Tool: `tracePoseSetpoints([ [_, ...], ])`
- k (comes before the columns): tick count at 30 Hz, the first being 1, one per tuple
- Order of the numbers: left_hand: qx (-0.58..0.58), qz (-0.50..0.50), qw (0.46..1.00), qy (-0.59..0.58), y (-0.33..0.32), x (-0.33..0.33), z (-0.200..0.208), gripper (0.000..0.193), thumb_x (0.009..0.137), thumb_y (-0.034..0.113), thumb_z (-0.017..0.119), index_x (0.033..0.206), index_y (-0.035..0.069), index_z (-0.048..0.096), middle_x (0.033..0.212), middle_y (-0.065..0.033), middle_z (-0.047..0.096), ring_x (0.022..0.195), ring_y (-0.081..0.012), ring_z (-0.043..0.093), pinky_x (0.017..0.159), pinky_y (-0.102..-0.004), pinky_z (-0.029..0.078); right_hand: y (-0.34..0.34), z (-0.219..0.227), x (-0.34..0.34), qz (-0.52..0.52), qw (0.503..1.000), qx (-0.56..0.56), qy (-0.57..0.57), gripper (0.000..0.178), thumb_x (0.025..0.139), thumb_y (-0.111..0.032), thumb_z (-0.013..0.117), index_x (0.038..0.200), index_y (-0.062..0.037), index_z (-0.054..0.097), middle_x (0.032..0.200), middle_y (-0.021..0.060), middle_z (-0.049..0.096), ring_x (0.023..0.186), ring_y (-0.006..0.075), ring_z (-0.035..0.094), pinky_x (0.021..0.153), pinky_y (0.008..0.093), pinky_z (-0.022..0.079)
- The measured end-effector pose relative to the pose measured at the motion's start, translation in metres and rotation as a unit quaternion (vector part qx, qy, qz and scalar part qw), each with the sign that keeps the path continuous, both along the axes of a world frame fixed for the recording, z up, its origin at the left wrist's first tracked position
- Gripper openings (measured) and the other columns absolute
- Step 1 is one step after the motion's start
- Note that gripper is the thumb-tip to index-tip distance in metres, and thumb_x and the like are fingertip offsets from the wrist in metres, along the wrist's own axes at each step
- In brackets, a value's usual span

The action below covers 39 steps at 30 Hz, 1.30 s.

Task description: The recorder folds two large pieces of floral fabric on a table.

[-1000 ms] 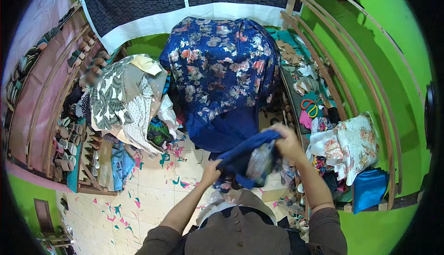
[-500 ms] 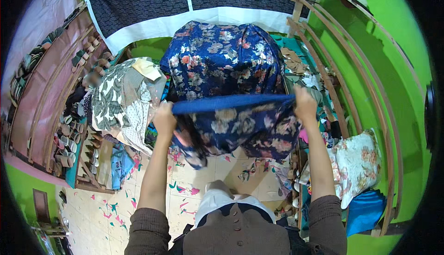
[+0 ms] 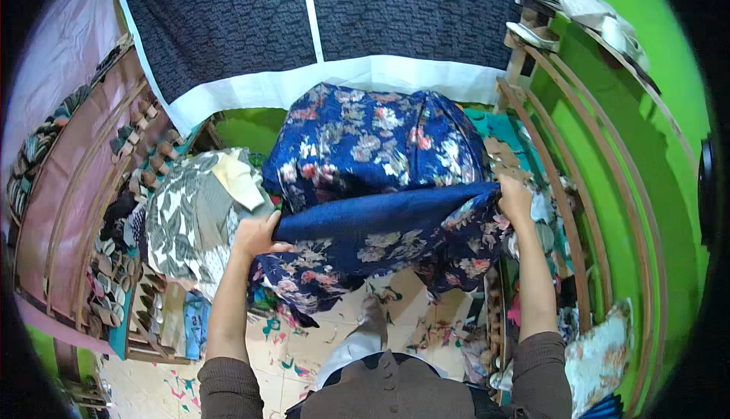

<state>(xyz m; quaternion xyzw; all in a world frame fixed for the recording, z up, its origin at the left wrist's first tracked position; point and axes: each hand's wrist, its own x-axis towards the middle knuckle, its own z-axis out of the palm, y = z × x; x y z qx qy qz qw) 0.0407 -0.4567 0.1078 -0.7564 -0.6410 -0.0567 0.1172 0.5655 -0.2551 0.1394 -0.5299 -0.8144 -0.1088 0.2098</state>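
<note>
A dark blue floral cloth [image 3: 380, 244] hangs spread out in front of me, its plain blue underside folded over along the top edge. My left hand [image 3: 257, 238] grips its left top corner and my right hand [image 3: 515, 198] grips its right top corner, arms stretched wide apart. Behind the cloth sits a big heap of the same blue flowered fabric [image 3: 372, 141]. The cloth's lower part droops toward the patterned floor.
A pile of grey and white leaf-print cloth [image 3: 190, 217] lies at the left. Wooden racks with shoes [image 3: 99, 267] line the left side. A curved wooden shelf [image 3: 578, 191] runs along the green wall at right, with sandals [image 3: 578, 1] on top. A pale floral bundle [image 3: 601, 350] sits lower right.
A second ago the cloth was bunched in both hands near my chest. My hands then spread apart and lifted, and the cloth now hangs stretched out flat, slightly farther forward.
</note>
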Motion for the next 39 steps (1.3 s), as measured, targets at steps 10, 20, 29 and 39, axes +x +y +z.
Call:
tracePoseSetpoints([
  [10,0.24,0.117,0.946,0.183,0.195,-0.088,0.115,0.032,0.069,0.008,0.053,0.101,0.012,0.052,0.073,-0.005,0.054,0.066,-0.0221,0.057,0.058,-0.0337,0.044,0.156,0.083,-0.066,0.022,0.996,0.085,0.018,0.037,0.066,0.006,0.047,0.098,-0.0103,0.056,0.087,0.0117,0.061,0.084,0.0316,0.057,0.073,0.0414,0.041],
  [20,0.229,0.243,0.941,0.045,0.35,-0.097,0.1,0.031,0.065,0.002,0.055,0.095,0.009,0.053,0.084,-0.0085,0.055,0.082,-0.0262,0.055,0.067,-0.0366,0.042,0.315,0.075,-0.123,-0.074,0.991,0.103,0.048,0.041,0.065,0.001,0.052,0.105,-0.0087,0.052,0.087,0.0168,0.062,0.083,0.0351,0.059,0.071,0.046,0.045],
  [29,0.104,0.231,0.967,0.014,0.425,-0.103,0.006,0.044,0.058,0.011,0.068,0.099,0.009,0.05,0.088,-0.0077,0.052,0.081,-0.0258,0.055,0.066,-0.0382,0.043,0.384,-0.041,-0.142,-0.086,0.977,-0.186,0.061,0.037,0.065,-0.003,0.054,0.102,-0.0037,0.056,0.1,0.0185,0.058,0.095,0.0357,0.054,0.078,0.0435,0.045],
  [39,0.228,0.246,0.942,-0.021,0.537,-0.135,0.066,0.035,0.066,0.006,0.065,0.096,0.006,0.046,0.093,-0.0117,0.053,0.085,-0.0319,0.056,0.067,-0.0418,0.044,0.477,-0.003,-0.187,-0.089,0.987,-0.067,0.114,0.044,0.067,-0.009,0.06,0.11,-0.0057,0.051,0.1,0.0137,0.056,0.097,0.0315,0.053,0.082,0.0453,0.041],
])
